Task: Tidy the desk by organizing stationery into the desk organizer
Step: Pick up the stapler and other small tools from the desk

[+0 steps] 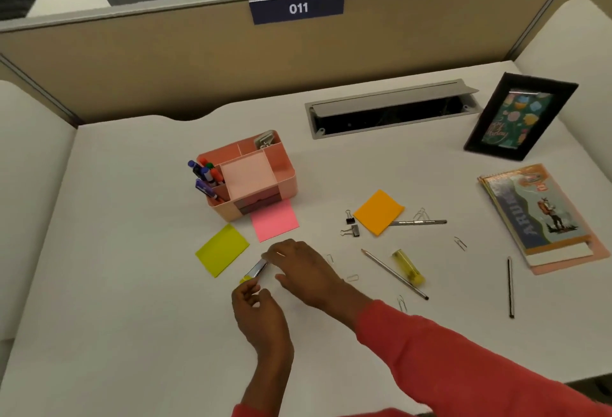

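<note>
Both hands are on it: the left hand [261,314] pinches the yellow end of a small yellow-ended marker [255,271], and the right hand [304,271] curls its fingertips onto the silvery far end, low over the near middle of the bench [132,284]. Just beyond the hands lie a lime sticky pad [222,249] and a pink sticky pad [275,219], the pink one touching the front of the pink desk organizer [288,181]. The organizer stands upright, with pens [205,178] bunched in its left compartment and metal clips [265,141] in a rear one. Off to the right: a loose paper clip [352,277], a pencil [394,274] just beside a yellow highlighter [409,266], and two binder clips [352,230] next to an orange sticky pad [379,213], with a silver pen [419,222] at that pad's edge. Further right are a black pencil [510,287], a spiral notebook [536,214] and a framed picture [520,116] standing upright.
</note>
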Demonstrator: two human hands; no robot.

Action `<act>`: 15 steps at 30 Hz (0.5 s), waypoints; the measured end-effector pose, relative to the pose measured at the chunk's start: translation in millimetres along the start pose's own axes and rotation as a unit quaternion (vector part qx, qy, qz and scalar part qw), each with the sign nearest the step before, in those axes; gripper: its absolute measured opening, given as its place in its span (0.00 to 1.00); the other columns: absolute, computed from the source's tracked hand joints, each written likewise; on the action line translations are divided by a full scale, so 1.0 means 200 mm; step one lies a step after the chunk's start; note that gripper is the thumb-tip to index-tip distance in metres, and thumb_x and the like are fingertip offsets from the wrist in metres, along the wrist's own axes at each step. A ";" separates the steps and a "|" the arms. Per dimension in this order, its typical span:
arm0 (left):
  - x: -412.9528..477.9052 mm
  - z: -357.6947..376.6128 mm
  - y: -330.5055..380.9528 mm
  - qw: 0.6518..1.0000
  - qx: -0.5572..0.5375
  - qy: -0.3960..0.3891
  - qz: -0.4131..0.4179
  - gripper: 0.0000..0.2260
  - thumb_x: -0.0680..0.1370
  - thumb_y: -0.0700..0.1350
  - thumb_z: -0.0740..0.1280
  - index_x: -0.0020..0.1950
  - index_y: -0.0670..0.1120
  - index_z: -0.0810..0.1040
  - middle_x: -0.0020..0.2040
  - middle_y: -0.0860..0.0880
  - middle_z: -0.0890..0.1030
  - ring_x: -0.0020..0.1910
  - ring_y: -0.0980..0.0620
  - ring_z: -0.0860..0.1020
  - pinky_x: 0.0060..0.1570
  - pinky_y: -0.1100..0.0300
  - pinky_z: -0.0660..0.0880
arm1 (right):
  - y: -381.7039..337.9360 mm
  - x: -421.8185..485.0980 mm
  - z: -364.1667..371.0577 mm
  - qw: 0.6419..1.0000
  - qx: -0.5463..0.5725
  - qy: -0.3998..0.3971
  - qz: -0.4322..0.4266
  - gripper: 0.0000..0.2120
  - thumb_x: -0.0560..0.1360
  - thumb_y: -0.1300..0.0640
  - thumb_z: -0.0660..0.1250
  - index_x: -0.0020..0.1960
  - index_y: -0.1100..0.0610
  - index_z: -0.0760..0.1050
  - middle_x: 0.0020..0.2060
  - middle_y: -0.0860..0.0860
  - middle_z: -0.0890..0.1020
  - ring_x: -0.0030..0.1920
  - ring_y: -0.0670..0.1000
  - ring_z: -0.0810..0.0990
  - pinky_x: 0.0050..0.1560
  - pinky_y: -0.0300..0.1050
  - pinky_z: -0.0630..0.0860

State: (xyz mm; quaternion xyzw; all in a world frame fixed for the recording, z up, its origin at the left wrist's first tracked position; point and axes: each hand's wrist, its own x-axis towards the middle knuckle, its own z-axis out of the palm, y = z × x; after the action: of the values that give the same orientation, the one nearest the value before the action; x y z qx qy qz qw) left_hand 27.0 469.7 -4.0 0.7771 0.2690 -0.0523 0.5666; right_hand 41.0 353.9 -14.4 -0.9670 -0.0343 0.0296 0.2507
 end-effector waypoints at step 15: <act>0.19 -0.18 -0.03 0.998 -0.033 0.020 -0.048 0.13 0.77 0.33 0.63 0.55 0.50 0.76 0.53 0.50 0.79 0.48 0.56 0.77 0.42 0.58 0.71 | -0.10 0.20 0.05 0.981 0.177 0.004 0.081 0.07 0.75 0.51 0.72 0.51 0.50 0.78 0.47 0.46 0.82 0.46 0.50 0.78 0.48 0.53 0.77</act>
State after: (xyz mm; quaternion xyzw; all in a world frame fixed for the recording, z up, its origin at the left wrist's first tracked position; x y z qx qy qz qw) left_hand 48.8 516.4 -10.9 0.7449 0.3187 -0.0545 0.5836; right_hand 78.5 380.7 -15.4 -0.9070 0.0509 0.0512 0.4150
